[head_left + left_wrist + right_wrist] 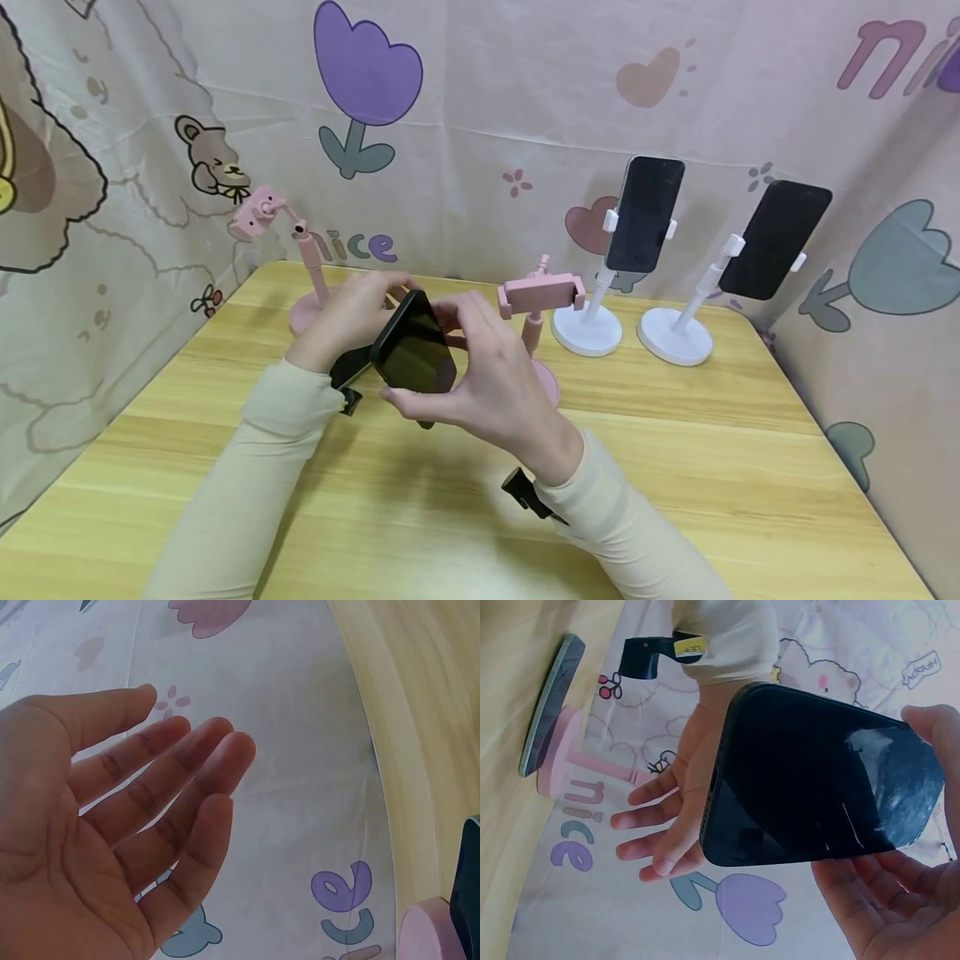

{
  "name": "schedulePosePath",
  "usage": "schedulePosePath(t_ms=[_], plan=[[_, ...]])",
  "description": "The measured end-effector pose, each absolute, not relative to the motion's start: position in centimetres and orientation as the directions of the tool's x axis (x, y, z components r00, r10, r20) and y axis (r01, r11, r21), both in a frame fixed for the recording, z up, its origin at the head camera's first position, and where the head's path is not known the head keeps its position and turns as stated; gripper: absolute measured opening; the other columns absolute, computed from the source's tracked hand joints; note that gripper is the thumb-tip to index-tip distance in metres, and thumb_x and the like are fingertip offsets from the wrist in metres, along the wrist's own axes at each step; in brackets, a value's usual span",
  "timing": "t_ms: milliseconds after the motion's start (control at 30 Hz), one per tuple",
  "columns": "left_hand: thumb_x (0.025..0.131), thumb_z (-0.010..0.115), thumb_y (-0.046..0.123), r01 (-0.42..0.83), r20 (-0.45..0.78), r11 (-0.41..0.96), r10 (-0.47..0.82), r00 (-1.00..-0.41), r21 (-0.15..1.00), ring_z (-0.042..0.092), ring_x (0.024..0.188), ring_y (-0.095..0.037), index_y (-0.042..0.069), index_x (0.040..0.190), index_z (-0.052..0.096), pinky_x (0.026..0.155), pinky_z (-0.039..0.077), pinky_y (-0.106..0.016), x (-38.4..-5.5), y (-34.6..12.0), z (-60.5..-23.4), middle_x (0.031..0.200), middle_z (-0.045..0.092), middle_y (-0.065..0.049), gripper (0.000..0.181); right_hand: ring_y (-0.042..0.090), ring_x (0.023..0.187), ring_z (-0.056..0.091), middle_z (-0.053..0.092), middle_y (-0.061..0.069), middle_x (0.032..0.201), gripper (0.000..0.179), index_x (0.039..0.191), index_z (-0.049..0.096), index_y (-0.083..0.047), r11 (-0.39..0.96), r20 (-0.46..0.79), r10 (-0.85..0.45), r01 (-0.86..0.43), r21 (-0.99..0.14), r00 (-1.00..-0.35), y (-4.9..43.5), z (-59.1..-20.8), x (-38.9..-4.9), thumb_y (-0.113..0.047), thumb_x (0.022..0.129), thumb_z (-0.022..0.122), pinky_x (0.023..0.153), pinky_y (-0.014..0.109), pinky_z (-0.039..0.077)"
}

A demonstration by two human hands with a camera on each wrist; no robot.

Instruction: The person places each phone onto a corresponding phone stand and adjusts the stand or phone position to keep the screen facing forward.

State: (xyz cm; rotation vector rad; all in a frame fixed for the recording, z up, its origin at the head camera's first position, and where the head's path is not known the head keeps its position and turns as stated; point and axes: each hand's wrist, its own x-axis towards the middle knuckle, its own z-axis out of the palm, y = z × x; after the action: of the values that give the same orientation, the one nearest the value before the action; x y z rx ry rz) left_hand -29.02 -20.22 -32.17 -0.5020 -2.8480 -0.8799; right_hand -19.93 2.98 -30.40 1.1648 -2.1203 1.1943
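Observation:
A black smartphone [416, 354] is gripped along its two long edges by my right hand [487, 375], tilted and raised over the table. In the right wrist view its dark glossy screen [810, 780] faces the camera, thumb on one edge and fingers on the other. My left hand [352, 312] is behind the phone's far end in the head view. The left wrist view shows that palm [112, 825] with relaxed fingers and nothing in it. A second phone with a green edge [551, 705] lies by the round base of a pink phone stand [311, 258].
Another pink stand [540, 296] with its clamp level stands just beyond my right hand. At the back right, two white stands [587, 329] [675, 336] each hold a dark phone [645, 214] [776, 240] upright. A printed cloth [480, 142] hangs behind the wooden table [420, 517].

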Motion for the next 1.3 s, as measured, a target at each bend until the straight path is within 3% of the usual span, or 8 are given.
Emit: schedulePosePath(t_ms=[267, 500, 833, 1100, 1300], plan=[[0.095, 0.077, 0.011, 0.405, 0.230, 0.737, 0.334, -0.914, 0.541, 0.078, 0.097, -0.029, 0.015, 0.104, 0.077, 0.087, 0.063, -0.048, -29.2, -19.3, -32.5, 0.105, 0.081, -0.007, 0.010, 0.017, 0.112, 0.065, 0.065, 0.008, 0.117, 0.071, 0.125, 0.062, -0.003, 0.248, 0.752, -0.428, -0.865, -0.436, -0.502, 3.6, -29.8, -19.8, -0.029, 0.070, 0.100, 0.094, 0.018, 0.061], [0.095, 0.075, 0.008, 0.433, 0.243, 0.717, 0.359, -0.901, 0.546, 0.077, 0.094, -0.026, 0.016, 0.100, 0.077, 0.086, 0.063, -0.046, -29.2, -18.8, -32.6, 0.101, 0.080, -0.004, 0.009, 0.017, 0.110, 0.067, 0.065, 0.008, 0.117, 0.073, 0.125, 0.062, -0.002, 0.214, 0.772, -0.404, -0.871, -0.442, -0.491, 4.1, -29.1, -19.3, -0.026, 0.068, 0.101, 0.094, 0.019, 0.062], [0.091, 0.080, 0.007, 0.462, 0.248, 0.703, 0.392, -0.886, 0.540, 0.077, 0.090, -0.024, 0.017, 0.106, 0.080, 0.084, 0.064, -0.043, -29.3, -18.0, -33.2, 0.098, 0.082, -0.003, 0.018, 0.018, 0.107, 0.068, 0.067, 0.011, 0.113, 0.076, 0.124, 0.061, 0.001, 0.127, 0.812, -0.343, -0.880, -0.458, -0.473, 4.9, -28.1, -18.9, -0.020, 0.063, 0.101, 0.090, 0.026, 0.065], [0.096, 0.069, 0.007, 0.468, 0.244, 0.701, 0.402, -0.882, 0.538, 0.078, 0.087, -0.023, 0.015, 0.112, 0.080, 0.082, 0.065, -0.045, -28.8, -17.4, -32.9, 0.101, 0.082, -0.009, 0.021, 0.017, 0.104, 0.069, 0.068, 0.010, 0.113, 0.078, 0.125, 0.060, 0.001, 0.076, 0.811, -0.309, -0.863, -0.500, -0.497, 5.7, -27.1, -18.3, -0.017, 0.061, 0.101, 0.090, 0.029, 0.066], [0.101, 0.069, 0.012, 0.478, 0.252, 0.690, 0.409, -0.877, 0.544, 0.078, 0.089, -0.022, 0.012, 0.114, 0.079, 0.081, 0.064, -0.043, -28.3, -16.9, -32.7, 0.102, 0.082, -0.008, 0.017, 0.019, 0.103, 0.072, 0.067, 0.011, 0.112, 0.077, 0.125, 0.059, 0.004, 0.038, 0.816, -0.288, -0.858, -0.513, -0.501, 6.4, -26.6, -18.2, -0.010, 0.061, 0.100, 0.092, 0.033, 0.066]])
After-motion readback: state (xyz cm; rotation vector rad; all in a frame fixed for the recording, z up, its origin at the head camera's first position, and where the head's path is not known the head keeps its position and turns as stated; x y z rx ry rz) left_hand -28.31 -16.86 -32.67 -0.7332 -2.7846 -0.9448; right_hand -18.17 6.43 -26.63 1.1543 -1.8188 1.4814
